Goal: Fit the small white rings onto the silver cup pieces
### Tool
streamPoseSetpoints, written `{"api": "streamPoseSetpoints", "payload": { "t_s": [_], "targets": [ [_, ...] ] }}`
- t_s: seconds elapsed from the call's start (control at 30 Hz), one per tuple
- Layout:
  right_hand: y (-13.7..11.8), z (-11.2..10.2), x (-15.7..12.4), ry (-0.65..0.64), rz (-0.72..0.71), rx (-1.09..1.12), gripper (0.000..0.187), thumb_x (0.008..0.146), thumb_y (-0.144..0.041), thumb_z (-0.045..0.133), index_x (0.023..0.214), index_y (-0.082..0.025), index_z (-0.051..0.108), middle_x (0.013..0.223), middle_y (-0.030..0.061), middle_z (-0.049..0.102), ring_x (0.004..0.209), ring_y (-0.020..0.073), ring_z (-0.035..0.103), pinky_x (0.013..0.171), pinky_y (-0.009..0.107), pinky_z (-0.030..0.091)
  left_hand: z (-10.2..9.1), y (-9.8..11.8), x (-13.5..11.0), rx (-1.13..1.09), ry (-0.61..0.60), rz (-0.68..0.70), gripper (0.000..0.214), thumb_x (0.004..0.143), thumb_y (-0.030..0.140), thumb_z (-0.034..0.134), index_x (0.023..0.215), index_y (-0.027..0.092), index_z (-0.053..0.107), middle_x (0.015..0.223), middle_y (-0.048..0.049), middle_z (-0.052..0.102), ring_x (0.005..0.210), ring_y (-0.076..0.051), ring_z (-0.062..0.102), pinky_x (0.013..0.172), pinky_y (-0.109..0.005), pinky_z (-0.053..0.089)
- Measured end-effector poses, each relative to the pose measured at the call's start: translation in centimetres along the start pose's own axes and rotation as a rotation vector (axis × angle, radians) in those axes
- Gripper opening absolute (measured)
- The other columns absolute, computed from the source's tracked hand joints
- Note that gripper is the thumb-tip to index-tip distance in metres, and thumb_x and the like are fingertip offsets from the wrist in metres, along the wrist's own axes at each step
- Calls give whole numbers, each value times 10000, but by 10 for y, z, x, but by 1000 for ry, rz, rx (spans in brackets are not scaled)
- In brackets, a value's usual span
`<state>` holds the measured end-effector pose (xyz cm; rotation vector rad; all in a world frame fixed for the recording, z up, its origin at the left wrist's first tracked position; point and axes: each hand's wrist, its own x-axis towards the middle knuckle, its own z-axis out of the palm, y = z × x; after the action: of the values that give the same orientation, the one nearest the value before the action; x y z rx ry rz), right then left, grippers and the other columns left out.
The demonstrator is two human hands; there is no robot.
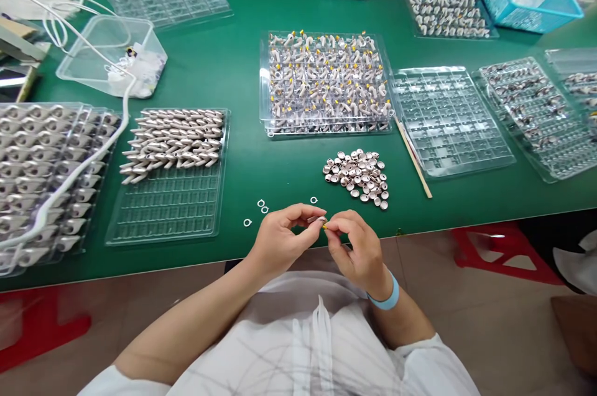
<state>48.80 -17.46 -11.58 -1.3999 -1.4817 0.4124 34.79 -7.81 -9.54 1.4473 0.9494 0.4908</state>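
Observation:
My left hand (280, 237) pinches a small silvery-white part (317, 219) at the near edge of the green table (242, 66). My right hand (357, 247), with a blue wristband, meets it fingertip to fingertip and pinches a tiny yellow piece (324, 226) against that part. A heap of small round metal caps (358, 175) lies just beyond my right hand. Several small white rings (262, 204) lie on the table just beyond my left hand. Farther back stands a stack of clear trays filled with white parts with yellow tips (326, 82).
A clear tray half filled with white elongated parts (172, 144) lies at left, beside a fuller tray (46, 166) crossed by a white cable. An empty clear tray (448, 119) and a thin wooden stick (413, 156) lie at right. Pink and blue baskets stand at the back.

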Motion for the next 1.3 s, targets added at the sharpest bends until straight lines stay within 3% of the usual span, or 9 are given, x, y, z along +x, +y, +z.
{"api": "streamPoseSetpoints", "payload": {
  "t_s": [0.27,0.63,0.83,1.1,1.3],
  "targets": [
    [3,-7,3,-22,7,-63,266,899,-42,540,1101,-214,550,943,78,618,878,197,601,759,359,543,-13,3,6,-131,-225,-138,269,823,294,695,1052,161,749,785,-31,749,731,-146,677,739,-250,550],
    [1,-11,9,-121,-71,-248,219,938,-69,478,1107,-187,551,955,111,628,862,212,593,730,365,538,-14,-1,4,-129,-210,-118,249,826,309,709,1008,140,727,862,-46,757,759,-156,709,747,-254,581],
    [-3,-14,13,-156,16,-216,140,945,-84,489,1020,-171,569,915,97,627,848,198,598,743,341,522,-14,-4,2,-28,-231,-58,250,855,307,677,1060,175,732,986,-51,768,865,-178,725,820,-269,583],
    [-7,-19,18,-268,112,-196,129,938,-90,482,903,-172,575,867,67,615,767,169,578,673,293,472,-11,-2,2,197,-221,76,207,901,239,600,1043,207,747,946,-32,759,856,-163,702,765,-252,543],
    [-2,-29,26,-334,237,-99,99,925,-142,568,838,-189,569,800,15,593,695,134,540,634,267,434,-13,1,1,183,-298,75,205,904,241,597,1030,190,751,926,-42,749,799,-150,686,719,-236,521]
  ]
}}
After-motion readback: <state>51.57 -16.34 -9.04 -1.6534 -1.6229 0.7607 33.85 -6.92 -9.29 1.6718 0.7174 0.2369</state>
